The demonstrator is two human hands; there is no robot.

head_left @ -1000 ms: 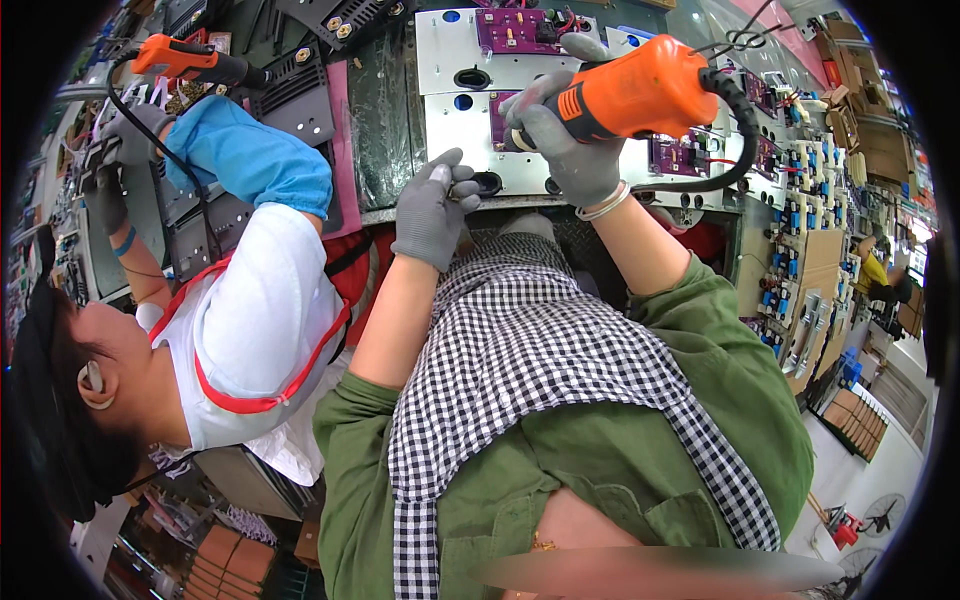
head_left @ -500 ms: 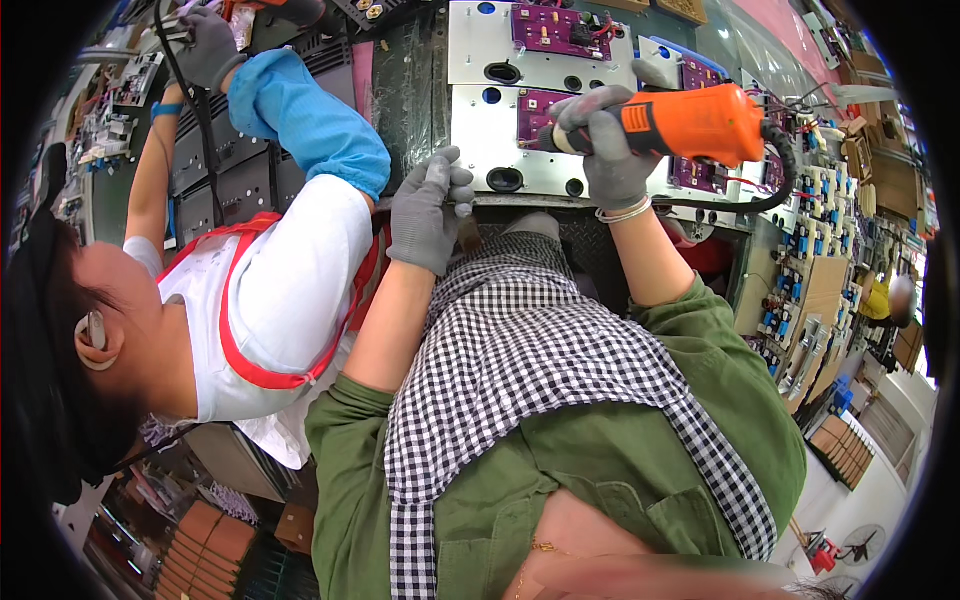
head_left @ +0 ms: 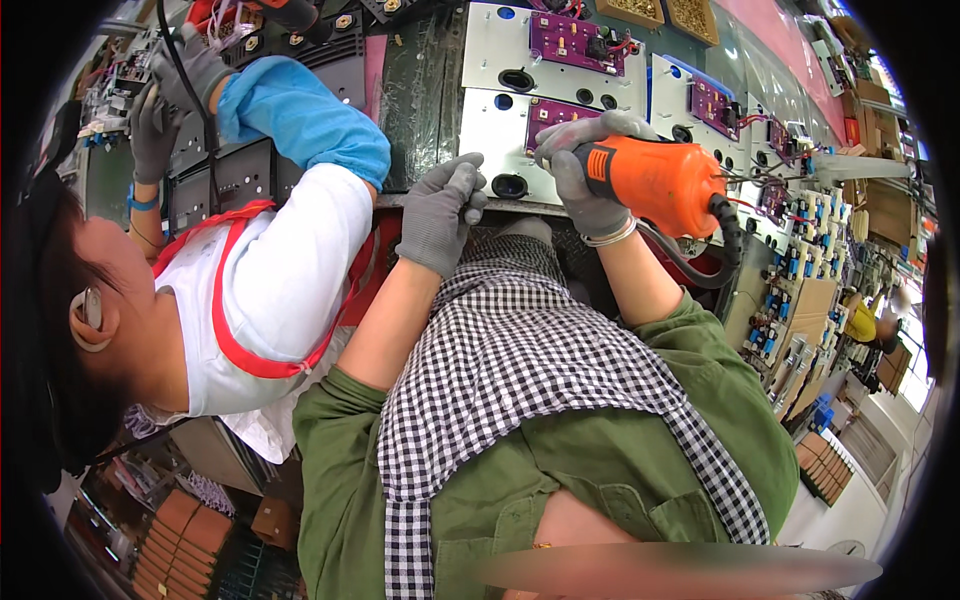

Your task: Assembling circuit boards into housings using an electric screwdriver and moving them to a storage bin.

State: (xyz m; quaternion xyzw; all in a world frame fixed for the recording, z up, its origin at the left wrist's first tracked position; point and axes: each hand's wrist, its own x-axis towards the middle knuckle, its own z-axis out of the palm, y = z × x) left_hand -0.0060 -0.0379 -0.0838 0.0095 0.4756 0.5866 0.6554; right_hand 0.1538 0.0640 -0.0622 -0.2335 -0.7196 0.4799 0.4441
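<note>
My right hand (head_left: 588,175), in a grey glove, is wrapped round an orange electric screwdriver (head_left: 665,182). The tool's front end points up and left over a silver metal panel (head_left: 485,135), and the hand hides its tip. A purple circuit board (head_left: 552,112) sits on that panel, partly covered by the same hand. Left of it, my gloved left hand (head_left: 440,218) is closed by the panel's near left corner, fingers curled together. Whatever those fingers may hold is too small to make out. Another panel with a purple board (head_left: 575,42) lies just beyond.
More panels with purple boards (head_left: 708,102) lie to the right. Wooden trays of small brass-coloured parts (head_left: 692,18) stand at the back. The screwdriver's black cord (head_left: 722,255) loops at right. On the left, a co-worker in blue sleeves (head_left: 300,115) works over black panels (head_left: 240,180).
My right hand and the screwdriver have shifted left and nearer to me, and the tool's rear end has dipped. The left hand has moved slightly right. A co-worker's hand has risen at left.
</note>
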